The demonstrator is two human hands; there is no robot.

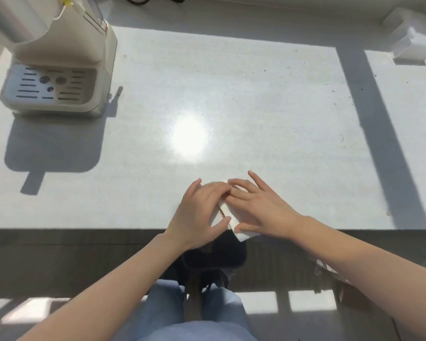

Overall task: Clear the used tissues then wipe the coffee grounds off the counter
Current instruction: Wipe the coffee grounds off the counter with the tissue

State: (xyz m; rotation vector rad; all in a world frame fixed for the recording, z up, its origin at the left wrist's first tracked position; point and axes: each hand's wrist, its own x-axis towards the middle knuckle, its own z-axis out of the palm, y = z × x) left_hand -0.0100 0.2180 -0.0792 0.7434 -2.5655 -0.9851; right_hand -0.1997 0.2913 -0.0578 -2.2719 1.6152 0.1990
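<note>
Pretty sunny spot here. The flat white speckled counter [256,94] has a big glare patch in the middle and a dark diagonal shadow stripe on the right. A cream plastic coffee machine [59,70] sits far left. The dark floor [59,262] below shows bright sun squares.

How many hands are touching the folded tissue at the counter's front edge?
2. The left hand curls over the left side of the folded tissue; the right hand lies flat on its right side. No other hands show.
</note>
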